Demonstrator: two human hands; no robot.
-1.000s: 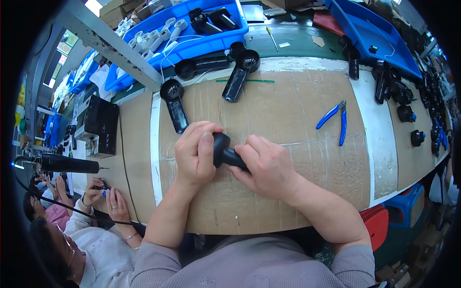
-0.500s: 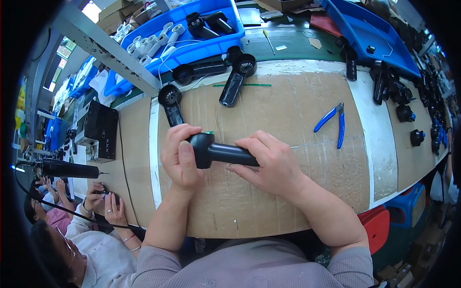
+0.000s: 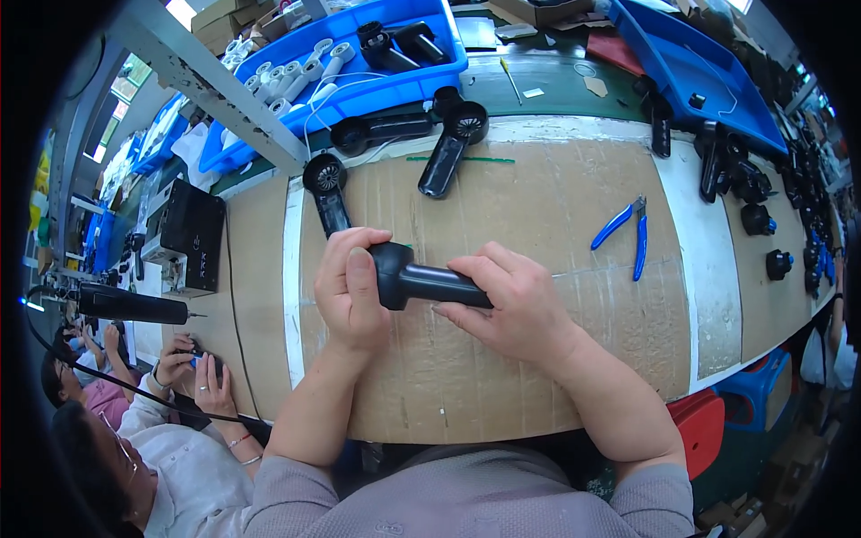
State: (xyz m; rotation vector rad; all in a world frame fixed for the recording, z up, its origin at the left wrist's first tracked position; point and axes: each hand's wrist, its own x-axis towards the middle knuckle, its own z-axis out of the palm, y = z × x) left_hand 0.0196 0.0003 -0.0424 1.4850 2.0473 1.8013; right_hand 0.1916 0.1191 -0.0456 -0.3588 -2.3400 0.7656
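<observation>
A glossy black, round-headed plastic housing (image 3: 418,281) was held over the brown cardboard-covered bench (image 3: 529,215), its head (image 3: 392,273) clasped by the left grip (image 3: 352,291), its straight handle (image 3: 450,287) pinched by the right grip (image 3: 516,300); it was judged light, stiff, slippery, best taken by the handle.

Black casing (image 3: 414,281), left grip (image 3: 352,291) at its wide end (image 3: 391,273), right grip (image 3: 518,300) on its handle (image 3: 447,286), above cardboard (image 3: 502,394).
</observation>
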